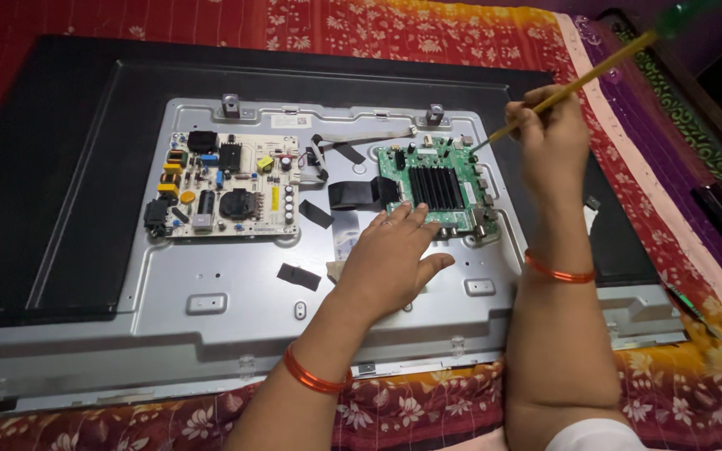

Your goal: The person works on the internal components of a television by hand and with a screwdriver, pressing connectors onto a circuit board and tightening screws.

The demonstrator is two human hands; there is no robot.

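The right hand (551, 134) grips a screwdriver (582, 82), its tip touching the upper right corner of the green circuit board (438, 188). The left hand (394, 259) lies open and flat, its fingertips (407, 213) on the lower edge of that board, just below its black heat sink (436, 187).
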